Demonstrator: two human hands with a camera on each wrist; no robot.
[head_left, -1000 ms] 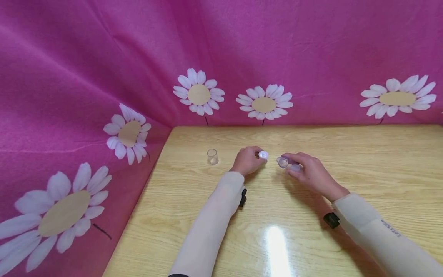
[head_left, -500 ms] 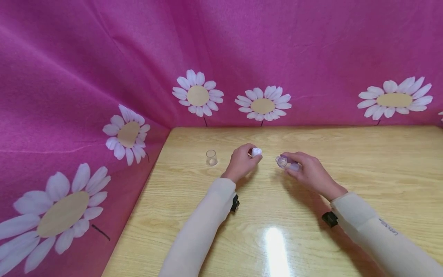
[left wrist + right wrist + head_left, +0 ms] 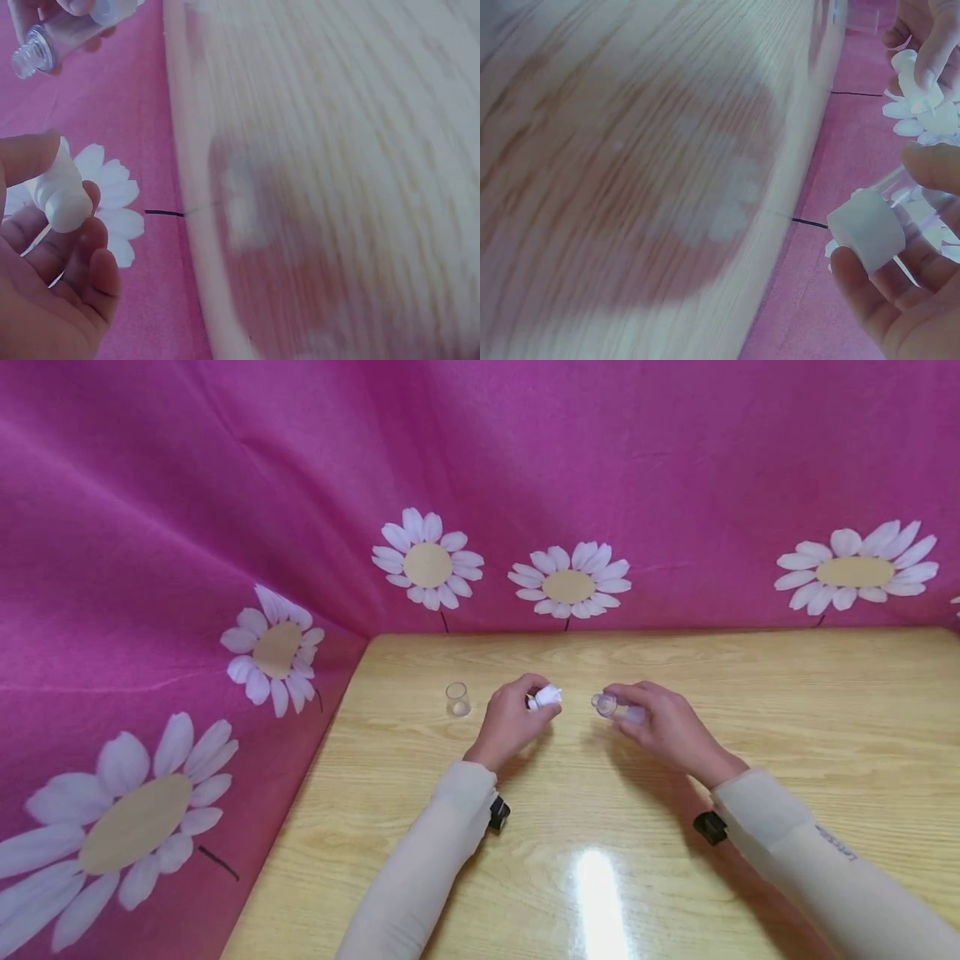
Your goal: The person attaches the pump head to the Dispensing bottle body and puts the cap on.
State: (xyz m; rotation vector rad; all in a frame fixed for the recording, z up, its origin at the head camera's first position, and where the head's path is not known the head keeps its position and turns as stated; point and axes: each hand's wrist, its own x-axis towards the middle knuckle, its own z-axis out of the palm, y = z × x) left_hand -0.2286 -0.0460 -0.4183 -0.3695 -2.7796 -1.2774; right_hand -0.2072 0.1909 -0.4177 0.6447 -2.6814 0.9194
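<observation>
My left hand (image 3: 510,718) pinches a small white pump head (image 3: 548,695), tilted, between thumb and fingers. The white piece (image 3: 64,199) shows a rounded end in the left wrist view. Opposite it, my right hand (image 3: 671,727) grips a clear bottle (image 3: 606,705), its neck pointing left. In the left wrist view the bottle's threaded neck (image 3: 28,58) is bare. A white band (image 3: 866,229) covers the bottle's far end in the right wrist view. A gap separates pump head and bottle, both held above the table. Left of the left hand stands a clear cup-shaped cap (image 3: 458,700).
The light wooden table (image 3: 825,718) reaches back to a pink cloth (image 3: 675,485) printed with white daisies. More cloth hangs along the left side. A bright light reflection (image 3: 600,902) lies on the tabletop near the front.
My left hand has drawn left, away from the bottle, and the pump head has turned from facing me to lying tilted. My right hand has shifted slightly left with the bottle.
</observation>
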